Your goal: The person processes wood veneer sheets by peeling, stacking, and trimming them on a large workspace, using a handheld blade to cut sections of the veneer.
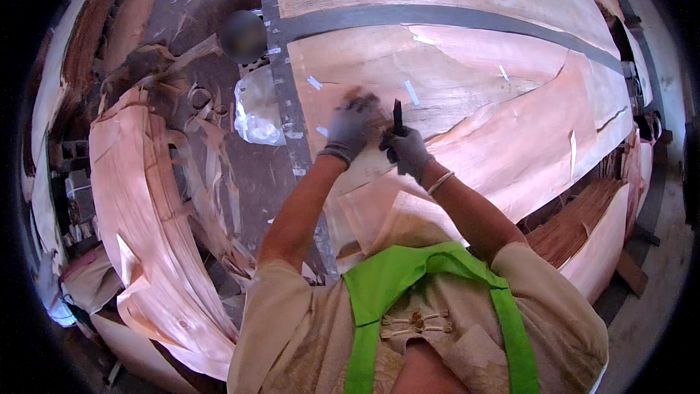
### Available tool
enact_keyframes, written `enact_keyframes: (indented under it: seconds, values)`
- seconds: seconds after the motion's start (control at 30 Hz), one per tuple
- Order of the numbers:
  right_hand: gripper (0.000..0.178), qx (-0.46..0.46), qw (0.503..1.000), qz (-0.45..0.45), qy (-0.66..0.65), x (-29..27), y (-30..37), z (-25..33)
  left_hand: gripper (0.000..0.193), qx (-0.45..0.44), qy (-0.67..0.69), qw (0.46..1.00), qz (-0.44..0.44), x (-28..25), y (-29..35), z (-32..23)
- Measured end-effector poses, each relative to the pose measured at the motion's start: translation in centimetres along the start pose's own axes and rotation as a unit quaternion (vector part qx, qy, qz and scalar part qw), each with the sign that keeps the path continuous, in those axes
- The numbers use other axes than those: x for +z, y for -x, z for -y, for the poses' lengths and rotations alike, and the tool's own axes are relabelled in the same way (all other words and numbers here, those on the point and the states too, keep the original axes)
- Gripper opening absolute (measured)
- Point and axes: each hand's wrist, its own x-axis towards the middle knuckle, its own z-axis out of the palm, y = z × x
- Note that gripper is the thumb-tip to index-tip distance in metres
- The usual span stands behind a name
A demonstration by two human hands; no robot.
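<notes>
Grey gloves cover both of my hands, which are over a large pinkish wood veneer sheet (350,66). My right hand (408,152) is closed around a narrow black tool (397,114) that points away from me; it looks like a knife, but its blade is not clear. Just left of it, my left hand (348,130) is smeared by motion above the sheet, so its fingers and anything in them cannot be made out. Short strips of pale tape (412,93) stick to the veneer near the hands. Close to my body, a folded-up veneer piece (415,222) lies on the sheet.
A long stack of veneer (146,197) lies at the left, with another stack (583,226) at the right. A clear plastic bag (259,109) sits beside the dark table strip (288,102). Veneer scraps (208,153) litter the left side. A dark band (437,16) crosses beyond the sheet.
</notes>
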Motion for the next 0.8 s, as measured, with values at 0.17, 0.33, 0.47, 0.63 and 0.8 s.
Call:
enact_keyframes:
  seconds: [0.17, 0.33, 0.47, 0.63, 0.8]
  values:
    - [0.019, -0.152, 0.986, 0.038, 0.052, -0.7, -5.7, 5.2, 0.050, -0.091, -0.044, 0.994, -0.050, -1.9, -1.9, 1.1]
    - [0.025, -0.304, 0.872, -0.014, 0.384, 1.8, -11.1, 7.7, 0.049, 0.002, -0.053, 0.989, -0.137, 1.2, -4.3, 1.3]
    - [0.027, -0.294, 0.807, -0.092, 0.504, -1.9, -13.3, 5.3, 0.053, 0.011, -0.082, 0.995, -0.057, 3.5, -4.1, 1.4]
    - [0.032, -0.178, 0.824, -0.117, 0.525, -5.9, -6.1, 7.1, 0.061, 0.009, -0.069, 0.997, -0.042, 3.1, -4.2, 1.0]
    - [0.030, -0.199, 0.846, -0.340, 0.359, -22.7, 1.6, -1.2, 0.055, 0.005, -0.048, 0.997, -0.059, 2.1, -4.0, 2.2]
